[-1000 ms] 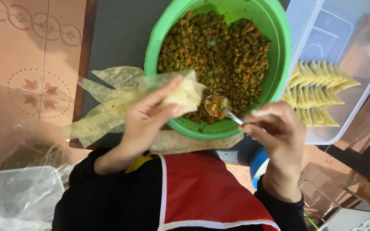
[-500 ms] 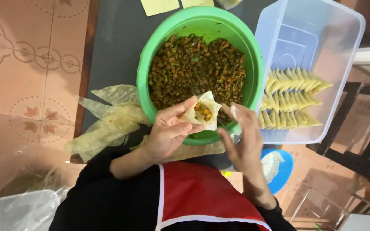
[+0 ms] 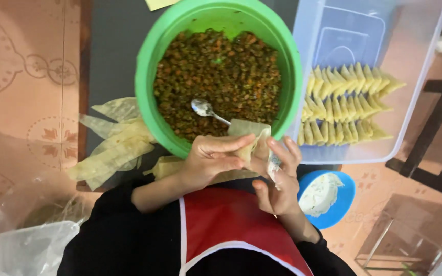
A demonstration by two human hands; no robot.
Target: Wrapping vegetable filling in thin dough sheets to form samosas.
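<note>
Over dark tabletop (image 3: 113, 61), pale folded pastry wrapper (image 3: 249, 134) between both hands

Soft, even indoor light; sharp centre (edges slightly blurred, stretched).

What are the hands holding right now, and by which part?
Both hands, left and right, hold one filled pastry wrapper by its lower end, fingers wrapped around its sides. The spoon lies unheld in the filling.
</note>
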